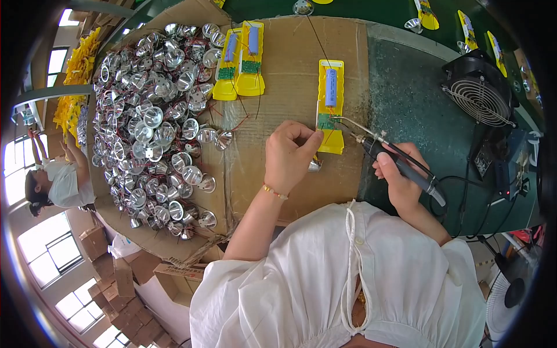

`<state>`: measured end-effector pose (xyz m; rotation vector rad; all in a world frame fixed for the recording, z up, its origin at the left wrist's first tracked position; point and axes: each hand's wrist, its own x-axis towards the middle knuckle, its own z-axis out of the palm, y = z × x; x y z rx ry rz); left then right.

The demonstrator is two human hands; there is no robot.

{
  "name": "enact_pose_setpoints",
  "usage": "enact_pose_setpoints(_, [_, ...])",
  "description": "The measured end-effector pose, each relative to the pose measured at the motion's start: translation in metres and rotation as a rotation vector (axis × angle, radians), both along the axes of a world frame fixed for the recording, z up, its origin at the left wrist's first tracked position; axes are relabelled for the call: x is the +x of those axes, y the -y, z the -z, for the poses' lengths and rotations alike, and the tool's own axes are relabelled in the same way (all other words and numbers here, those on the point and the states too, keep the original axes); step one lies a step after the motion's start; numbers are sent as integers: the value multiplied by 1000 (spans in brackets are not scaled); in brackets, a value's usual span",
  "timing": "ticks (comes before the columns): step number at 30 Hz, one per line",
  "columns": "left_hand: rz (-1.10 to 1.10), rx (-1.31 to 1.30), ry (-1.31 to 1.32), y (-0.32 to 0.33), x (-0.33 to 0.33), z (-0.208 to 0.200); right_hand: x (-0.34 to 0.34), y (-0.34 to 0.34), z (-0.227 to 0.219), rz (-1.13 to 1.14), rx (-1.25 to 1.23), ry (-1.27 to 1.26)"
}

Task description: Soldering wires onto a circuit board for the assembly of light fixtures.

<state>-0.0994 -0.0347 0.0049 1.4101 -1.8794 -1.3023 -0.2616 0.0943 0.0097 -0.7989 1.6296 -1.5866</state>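
Observation:
In front of me lies a yellow plastic housing [331, 142] with a blue cylindrical battery [331, 88] and a small green circuit board [325, 121]. My right hand [400, 177] grips a soldering iron [400, 163] with a thin metal feed tube fixed along it; its tip reaches the board's right side. At the board's left edge, my left hand [292, 152] has thumb and forefinger pinched together. Whatever sits between those fingertips is too small to make out. Partly hidden below them is a shiny reflector cup [314, 166].
A large heap of reflector cups with wires [152, 124] fills the left side of the cardboard [278, 75]. Two more yellow housings [250, 84] lie beside it. At right stand a black fan [478, 90] and a box-shaped unit [506, 171] with cables. Another person [67, 177] is far left.

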Motion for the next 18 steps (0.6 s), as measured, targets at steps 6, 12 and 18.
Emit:
enact_pose_setpoints(6, [-1, -12, 6, 1, 1, 0, -5, -3, 0, 12, -12, 33])
enact_pose_setpoints(12, [-7, 2, 12, 1, 2, 0, -4, -4, -2, -6, -13, 40])
enact_pose_setpoints(18, [133, -176, 61, 2, -3, -9, -5, -5, -2, -28, 7, 14])
